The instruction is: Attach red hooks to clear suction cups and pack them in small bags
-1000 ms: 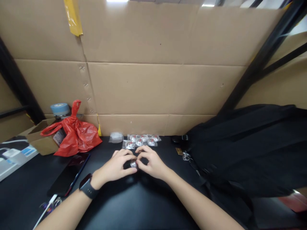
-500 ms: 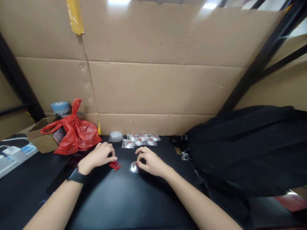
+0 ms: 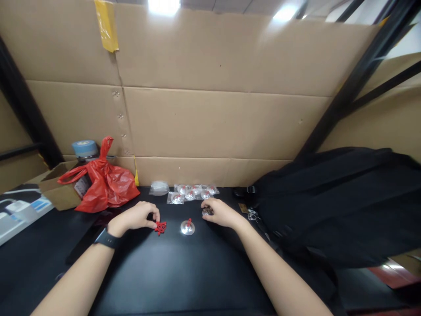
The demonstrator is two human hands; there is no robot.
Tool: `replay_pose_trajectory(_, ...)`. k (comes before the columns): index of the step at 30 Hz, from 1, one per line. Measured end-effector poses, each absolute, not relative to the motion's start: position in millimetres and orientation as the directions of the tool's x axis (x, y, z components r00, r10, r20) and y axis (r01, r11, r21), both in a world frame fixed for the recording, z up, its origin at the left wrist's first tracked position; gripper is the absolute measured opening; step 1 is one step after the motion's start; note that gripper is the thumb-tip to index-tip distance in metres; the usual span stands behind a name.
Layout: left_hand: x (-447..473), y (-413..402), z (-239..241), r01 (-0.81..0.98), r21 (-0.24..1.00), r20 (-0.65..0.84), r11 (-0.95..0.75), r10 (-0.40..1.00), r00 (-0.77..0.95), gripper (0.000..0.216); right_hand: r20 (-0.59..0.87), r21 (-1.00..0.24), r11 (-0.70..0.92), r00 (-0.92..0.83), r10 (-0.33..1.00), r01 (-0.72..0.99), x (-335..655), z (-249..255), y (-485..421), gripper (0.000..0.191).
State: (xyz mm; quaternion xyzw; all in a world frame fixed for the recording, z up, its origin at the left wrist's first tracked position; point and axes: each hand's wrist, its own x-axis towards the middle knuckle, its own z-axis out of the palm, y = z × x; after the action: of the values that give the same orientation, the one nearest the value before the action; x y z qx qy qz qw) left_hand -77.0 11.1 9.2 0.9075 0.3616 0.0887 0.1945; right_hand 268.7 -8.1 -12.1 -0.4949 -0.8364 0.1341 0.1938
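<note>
My left hand [image 3: 142, 215], with a dark watch on the wrist, has thumb and index finger closed at the edge of a small pile of red plastic hooks [image 3: 160, 228]. Right of the pile, a clear suction cup [image 3: 187, 228] with a red hook on top lies on the black table. Beyond it, my right hand [image 3: 221, 213] has its thumb and fingers curled round a shiny, clear suction cup [image 3: 207, 211], partly hidden by the fingers. Several bagged suction cups [image 3: 194, 193] with red hooks lie in rows at the back.
Clear plastic bags [image 3: 159, 188] lie by the cardboard wall [image 3: 210, 123]. At left are a red plastic bag [image 3: 108, 186], a cardboard box [image 3: 59, 191], a blue-lidded jar [image 3: 84, 149] and a white power strip [image 3: 24, 213]. A black backpack [image 3: 338, 206] fills the right side.
My right hand has left the suction cup with the red hook in the middle and moved right to another shiny cup. My left hand has shifted slightly, its fingertips lower at the red pile.
</note>
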Motion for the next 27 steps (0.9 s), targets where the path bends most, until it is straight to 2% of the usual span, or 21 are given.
replay_pose_trajectory(6, -73, 7, 15, 0.651, 0.405, 0.028, -0.642, 0.721, 0.693, 0.017, 0.125, -0.405, 0.378, -0.359, 0.925, 0.832, 270, -10, -7, 0.032)
replay_pose_trajectory(14, -71, 4, 21, 0.582, 0.569, 0.124, -0.580, 0.761, 0.637, 0.021, 0.072, -0.423, 0.318, -0.318, 0.945, 0.849, 270, -8, -9, 0.038)
replay_pose_trajectory(22, -59, -3, 23, 0.501, 0.632, 0.205, -0.591, 0.751, 0.628, 0.012, 0.169, -0.484, 0.351, -0.308, 0.936, 0.802, 262, 0, -15, 0.041)
replay_pose_trajectory(27, -52, -5, 19, 0.523, 0.624, 0.245, -0.581, 0.780, 0.575, 0.016, 0.187, -0.500, 0.388, -0.341, 0.921, 0.775, 258, -2, -16, 0.043)
